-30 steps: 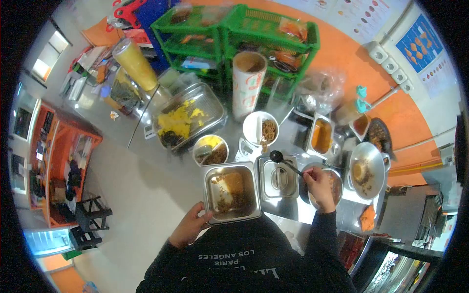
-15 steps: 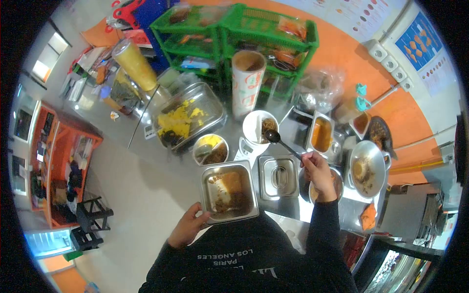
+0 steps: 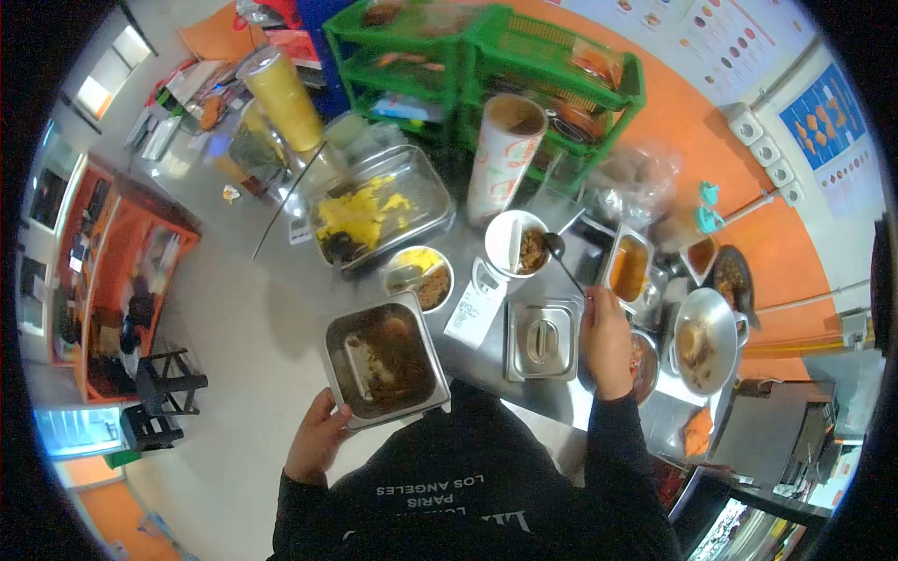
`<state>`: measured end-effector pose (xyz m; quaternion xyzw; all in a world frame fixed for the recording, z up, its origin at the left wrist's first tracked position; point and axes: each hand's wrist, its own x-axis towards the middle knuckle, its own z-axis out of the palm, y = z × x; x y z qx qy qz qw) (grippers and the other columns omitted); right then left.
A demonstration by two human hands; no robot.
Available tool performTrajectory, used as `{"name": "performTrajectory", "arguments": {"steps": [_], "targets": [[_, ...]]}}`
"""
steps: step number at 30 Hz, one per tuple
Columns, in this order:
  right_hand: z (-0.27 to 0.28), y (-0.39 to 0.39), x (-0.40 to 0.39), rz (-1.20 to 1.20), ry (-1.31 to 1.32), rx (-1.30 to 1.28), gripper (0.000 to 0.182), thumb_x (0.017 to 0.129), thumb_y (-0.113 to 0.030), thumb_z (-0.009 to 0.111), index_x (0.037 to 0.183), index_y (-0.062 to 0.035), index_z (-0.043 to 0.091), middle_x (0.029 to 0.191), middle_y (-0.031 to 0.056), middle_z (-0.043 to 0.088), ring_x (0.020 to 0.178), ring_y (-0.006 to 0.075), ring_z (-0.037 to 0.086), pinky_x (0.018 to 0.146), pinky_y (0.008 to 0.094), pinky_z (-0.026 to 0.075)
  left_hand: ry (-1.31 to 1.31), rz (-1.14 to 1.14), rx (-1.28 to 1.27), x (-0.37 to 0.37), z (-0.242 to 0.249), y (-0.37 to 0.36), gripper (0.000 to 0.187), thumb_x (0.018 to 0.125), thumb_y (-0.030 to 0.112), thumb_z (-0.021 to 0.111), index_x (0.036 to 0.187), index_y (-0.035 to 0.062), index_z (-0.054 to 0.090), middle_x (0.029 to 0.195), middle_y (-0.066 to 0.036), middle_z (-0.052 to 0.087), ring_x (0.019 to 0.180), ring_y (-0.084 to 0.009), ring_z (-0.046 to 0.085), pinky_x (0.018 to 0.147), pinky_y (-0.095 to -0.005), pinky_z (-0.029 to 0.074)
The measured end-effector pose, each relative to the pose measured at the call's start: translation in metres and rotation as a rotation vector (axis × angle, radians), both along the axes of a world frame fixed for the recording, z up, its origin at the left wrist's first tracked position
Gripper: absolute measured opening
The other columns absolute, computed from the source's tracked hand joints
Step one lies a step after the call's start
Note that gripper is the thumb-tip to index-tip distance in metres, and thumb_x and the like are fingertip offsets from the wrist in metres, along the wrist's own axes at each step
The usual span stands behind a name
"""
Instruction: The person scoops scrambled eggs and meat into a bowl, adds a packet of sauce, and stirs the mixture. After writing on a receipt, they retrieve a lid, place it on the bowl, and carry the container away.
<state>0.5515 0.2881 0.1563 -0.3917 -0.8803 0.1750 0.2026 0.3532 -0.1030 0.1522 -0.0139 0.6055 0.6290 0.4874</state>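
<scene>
My left hand point(image 3: 318, 438) grips a square steel food pan point(image 3: 434, 365) by its near left corner, off the left side of the counter. Brown residue coats the pan's inside. My right hand point(image 3: 608, 344) is closed around the handle of a black ladle point(image 3: 555, 246). The ladle's bowl is at the right rim of a white paper bowl point(image 3: 498, 245), which holds brown chopped food and a pale divider. That bowl rests on a white kitchen scale point(image 3: 487, 279). Beside it, another white bowl point(image 3: 452, 284) contains yellow and brown food.
A steel lid point(image 3: 543, 342) lies before my right hand. Behind are a clear tray point(image 3: 436, 198) of yellow food, a tall patterned paper cup stack point(image 3: 505, 154) and green racks point(image 3: 552, 70). An orange sauce container point(image 3: 629, 269) and a metal wok point(image 3: 703, 341) stand right.
My left hand has moved the pan leftward, away from the scale, and its angle has changed. My right hand has shifted the ladle to the right side of the bowl. The view has turned slightly.
</scene>
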Motion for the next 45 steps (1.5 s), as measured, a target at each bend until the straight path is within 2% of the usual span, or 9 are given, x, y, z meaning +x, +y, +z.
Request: {"name": "performTrajectory", "arguments": {"steps": [5, 10, 14, 18, 27, 32, 36, 43, 45], "targets": [[-0.037, 0.012, -0.017, 0.097, -0.028, 0.054, 0.016, 0.09, 0.0, 0.051, 0.106, -0.0047, 0.052, 0.097, 0.0232, 0.06, 0.08, 0.0467, 0.062, 0.065, 0.0549, 0.05, -0.007, 0.047, 0.044, 0.003, -0.012, -0.012, 0.044, 0.1, 0.021, 0.058, 0.137, 0.0004, 0.045, 0.132, -0.013, 0.058, 0.12, -0.0255, 0.059, 0.102, -0.042, 0.05], [-0.014, 0.008, -0.028, 0.129, -0.07, 0.086, 0.02, 0.086, 0.002, 0.052, 0.105, -0.0028, 0.053, 0.098, 0.0235, 0.06, 0.08, 0.0465, 0.062, 0.065, 0.0539, 0.051, -0.038, 0.037, 0.03, 0.007, -0.009, -0.015, 0.046, 0.101, 0.018, 0.056, 0.14, -0.0012, 0.042, 0.136, -0.015, 0.055, 0.123, -0.0272, 0.057, 0.103, -0.0425, 0.049], [-0.008, -0.009, -0.023, 0.101, -0.128, 0.083, 0.007, 0.093, -0.005, 0.054, 0.099, -0.0024, 0.057, 0.093, 0.0241, 0.062, 0.08, 0.0474, 0.062, 0.065, 0.0531, 0.049, -0.055, 0.081, 0.045, 0.011, 0.003, -0.003, 0.028, 0.101, 0.009, 0.053, 0.127, 0.0009, 0.05, 0.124, -0.01, 0.058, 0.113, -0.0215, 0.061, 0.1, -0.0386, 0.052], [-0.005, -0.013, -0.019, 0.166, -0.242, 0.113, 0.021, 0.087, 0.0, 0.053, 0.108, -0.0009, 0.055, 0.105, 0.0232, 0.062, 0.081, 0.0437, 0.066, 0.067, 0.0505, 0.055, -0.05, 0.046, -0.017, 0.01, 0.007, -0.002, 0.022, 0.102, 0.01, 0.052, 0.122, 0.0011, 0.051, 0.121, -0.01, 0.059, 0.111, -0.0207, 0.062, 0.1, -0.0373, 0.052], [0.023, -0.026, -0.018, 0.061, -0.04, 0.11, 0.007, 0.092, -0.001, 0.056, 0.098, 0.0001, 0.057, 0.092, 0.0235, 0.064, 0.082, 0.0441, 0.063, 0.068, 0.0481, 0.051, 0.091, -0.089, -0.106, 0.009, 0.015, 0.003, 0.021, 0.103, 0.013, 0.053, 0.12, 0.002, 0.052, 0.112, -0.009, 0.063, 0.104, -0.0187, 0.064, 0.095, -0.0352, 0.054], [0.088, -0.078, -0.001, 0.311, 0.11, -0.089, 0.009, 0.091, 0.0, 0.057, 0.1, -0.001, 0.06, 0.092, 0.0198, 0.066, 0.08, 0.0391, 0.065, 0.07, 0.0455, 0.052, 0.15, -0.079, -0.068, 0.007, 0.001, -0.004, 0.028, 0.101, 0.015, 0.057, 0.125, 0.0024, 0.052, 0.116, -0.008, 0.058, 0.103, -0.0191, 0.063, 0.091, -0.0346, 0.054], [0.077, -0.113, -0.012, 0.724, 0.128, -0.201, 0.015, 0.089, -0.001, 0.057, 0.103, -0.0036, 0.061, 0.093, 0.0156, 0.065, 0.08, 0.0352, 0.066, 0.067, 0.0431, 0.053, 0.201, -0.126, -0.034, 0.003, -0.013, -0.003, 0.034, 0.1, 0.014, 0.059, 0.131, 0.0033, 0.051, 0.122, -0.007, 0.053, 0.103, -0.02, 0.062, 0.088, -0.0341, 0.055], [0.043, -0.143, -0.031, 0.757, -0.225, 0.251, 0.022, 0.083, -0.003, 0.057, 0.104, -0.0053, 0.06, 0.092, 0.012, 0.061, 0.077, 0.031, 0.067, 0.061, 0.0404, 0.055, 0.148, -0.134, 0.114, 0.009, 0.001, 0.011, 0.039, 0.099, 0.014, 0.062, 0.134, 0.0036, 0.049, 0.129, -0.008, 0.047, 0.107, -0.021, 0.061, 0.087, -0.033, 0.056], [0.041, -0.145, -0.028, 0.751, -0.279, 0.146, 0.021, 0.083, -0.003, 0.057, 0.103, -0.0045, 0.061, 0.091, 0.0131, 0.063, 0.077, 0.0315, 0.067, 0.062, 0.04, 0.055, 0.169, -0.137, 0.091, 0.01, -0.001, 0.013, 0.038, 0.098, 0.015, 0.062, 0.133, 0.0032, 0.05, 0.128, -0.008, 0.047, 0.109, -0.0223, 0.061, 0.088, -0.0339, 0.056]]}}
